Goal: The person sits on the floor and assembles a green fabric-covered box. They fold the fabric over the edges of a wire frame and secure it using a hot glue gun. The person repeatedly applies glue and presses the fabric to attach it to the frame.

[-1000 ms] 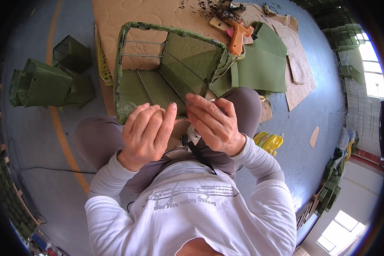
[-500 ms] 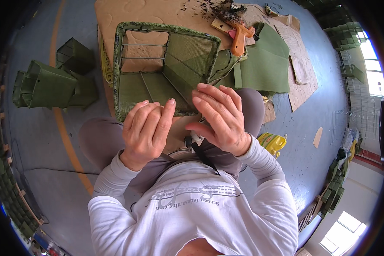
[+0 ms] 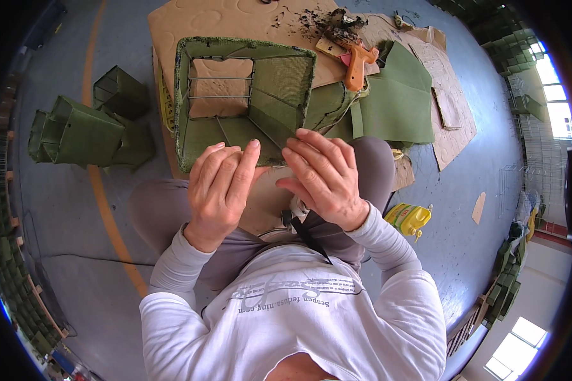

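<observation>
In front of my lap stands a green fabric-covered basket (image 3: 219, 130) on a wire frame, its wide opening tilted toward me and a window-like gap in its bottom. Over its near rim I hold up my left hand (image 3: 219, 187), fingers extended and slightly bent, with no object visible in it. My right hand (image 3: 324, 178) is raised beside it, fingers stretched and close together, thumb apart, likewise with nothing seen in it. A narrow space separates the two hands. Whether either touches the basket's near rim I cannot tell.
An orange glue gun (image 3: 360, 66) lies beyond the basket on brown cardboard (image 3: 260, 19), near dark scraps. Green fabric (image 3: 397, 101) is spread to the right. A yellow jug (image 3: 408, 219) stands by my right knee. Several green fabric bins (image 3: 86, 130) are at the left.
The whole view has shifted slightly. The basket has turned a little, its right rim now farther left. Both hands stay raised in nearly the same pose, the left slightly nearer the right.
</observation>
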The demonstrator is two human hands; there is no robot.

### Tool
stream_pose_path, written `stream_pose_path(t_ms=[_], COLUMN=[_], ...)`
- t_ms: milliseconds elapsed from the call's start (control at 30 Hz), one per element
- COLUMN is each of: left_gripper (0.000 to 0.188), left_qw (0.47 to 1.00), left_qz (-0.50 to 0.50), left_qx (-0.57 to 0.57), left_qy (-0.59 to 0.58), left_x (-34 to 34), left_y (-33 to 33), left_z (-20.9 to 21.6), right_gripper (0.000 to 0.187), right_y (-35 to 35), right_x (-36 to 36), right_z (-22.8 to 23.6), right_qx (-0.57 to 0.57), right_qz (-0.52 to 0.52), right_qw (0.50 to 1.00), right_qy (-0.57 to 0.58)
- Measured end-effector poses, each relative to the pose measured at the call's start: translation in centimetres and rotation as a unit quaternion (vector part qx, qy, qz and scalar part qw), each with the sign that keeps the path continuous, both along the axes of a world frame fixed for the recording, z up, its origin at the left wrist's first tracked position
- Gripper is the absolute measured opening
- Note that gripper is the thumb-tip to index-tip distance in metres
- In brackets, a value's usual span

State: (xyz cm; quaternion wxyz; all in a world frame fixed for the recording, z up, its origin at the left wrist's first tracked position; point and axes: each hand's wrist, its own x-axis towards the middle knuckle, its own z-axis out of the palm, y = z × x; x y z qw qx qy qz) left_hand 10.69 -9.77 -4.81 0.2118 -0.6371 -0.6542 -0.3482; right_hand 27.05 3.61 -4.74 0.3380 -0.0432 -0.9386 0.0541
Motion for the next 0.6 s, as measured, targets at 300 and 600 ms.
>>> stream_pose_path(t_ms=[300,600], left_gripper=[0.046,0.039], left_qw=[0.999,0.999], left_qz=[-0.025,-0.032], left_qx=[0.032,-0.004], left_qy=[-0.019,0.020], left_x=[-0.8,0.8], left_y=[0.6,-0.1], left_z=[0.6,-0.3], right_gripper=[0.041,0.050], right_y=[0.4,-0.3], right_x=[-1.0,0.0], right_z=[-0.3,0.0], right_qx=[-0.027,-0.086], right_qz=[0.002,-0.003], right_qw=[0.999,0.996], right_qy=[0.020,0.013])
